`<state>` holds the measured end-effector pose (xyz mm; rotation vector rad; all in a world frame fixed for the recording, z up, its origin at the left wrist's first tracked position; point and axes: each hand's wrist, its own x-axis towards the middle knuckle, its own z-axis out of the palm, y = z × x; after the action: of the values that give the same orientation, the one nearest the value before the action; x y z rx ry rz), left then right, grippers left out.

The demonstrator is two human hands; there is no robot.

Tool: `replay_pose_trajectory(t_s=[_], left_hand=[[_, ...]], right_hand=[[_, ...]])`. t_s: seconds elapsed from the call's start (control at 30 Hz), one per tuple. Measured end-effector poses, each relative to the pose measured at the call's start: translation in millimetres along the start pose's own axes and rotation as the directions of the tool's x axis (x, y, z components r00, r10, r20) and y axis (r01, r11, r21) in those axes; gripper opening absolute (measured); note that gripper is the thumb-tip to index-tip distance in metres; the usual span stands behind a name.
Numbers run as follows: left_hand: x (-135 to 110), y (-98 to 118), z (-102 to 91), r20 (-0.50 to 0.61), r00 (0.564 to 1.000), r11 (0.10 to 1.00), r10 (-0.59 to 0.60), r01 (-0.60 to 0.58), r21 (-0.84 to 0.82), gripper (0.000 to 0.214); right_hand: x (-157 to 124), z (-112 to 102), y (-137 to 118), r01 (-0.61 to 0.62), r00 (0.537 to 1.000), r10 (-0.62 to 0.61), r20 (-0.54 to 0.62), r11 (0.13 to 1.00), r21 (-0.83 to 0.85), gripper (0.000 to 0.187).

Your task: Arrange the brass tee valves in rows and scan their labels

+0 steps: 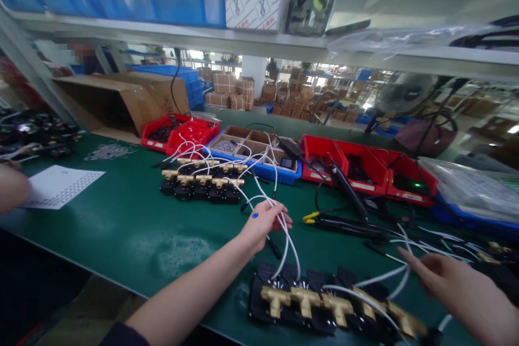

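Observation:
My left hand point(261, 223) is closed round white cables point(286, 238) that rise from the nearest brass-fitted valves. A blue dot shows on the back of this hand. At the right, my right hand point(454, 284) has its fingertips closed on another white cable point(401, 284); the thumb is partly hidden. Below and between the hands lies a row of black units with brass tee fittings point(306, 300). Farther back, similar black-and-brass valves point(203, 181) stand in rows, their white cables looping up with black connector ends.
Red bins point(365, 170) and a blue divided tray point(263, 173) line the back of the green bench point(133, 221). Two black tools point(344, 224) lie right of centre. Another person's blurred arm point(12, 189) is by a printed sheet point(65, 184) at left. A shelf point(243, 38) crosses overhead.

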<state>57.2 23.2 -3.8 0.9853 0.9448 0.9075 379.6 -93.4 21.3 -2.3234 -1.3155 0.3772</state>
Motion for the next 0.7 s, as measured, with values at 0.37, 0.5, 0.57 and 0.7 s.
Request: replay_pose_trajectory(t_s=[0.37,0.5,0.57,0.7], left_hand=[[-19.0,21.1,25.8,0.278,0.926,0.847,0.256,-0.354,0.397,0.017],[-41.5,23.1,9.3,0.454,0.875,0.799,0.167,-0.390,0.458,0.020],[-55.4,21.0,-9.8,0.481,0.868,0.766,0.123,-0.391,0.510,0.029],[-80.2,6.6,-44.6,0.519,0.850,0.741,0.094,-0.408,0.533,0.066]], right_hand=[[-8.0,66.7,-216.8,0.079,0.781,-0.479,0.402,0.713,0.697,0.041],[-8.9,55.0,-209.2,0.034,0.862,-0.427,0.272,0.585,0.810,0.044],[-12.1,38.9,-183.8,0.040,0.921,-0.341,0.191,0.570,0.821,0.044],[-14.8,12.3,-107.2,-0.017,0.992,-0.080,0.096,0.678,0.735,0.050]])
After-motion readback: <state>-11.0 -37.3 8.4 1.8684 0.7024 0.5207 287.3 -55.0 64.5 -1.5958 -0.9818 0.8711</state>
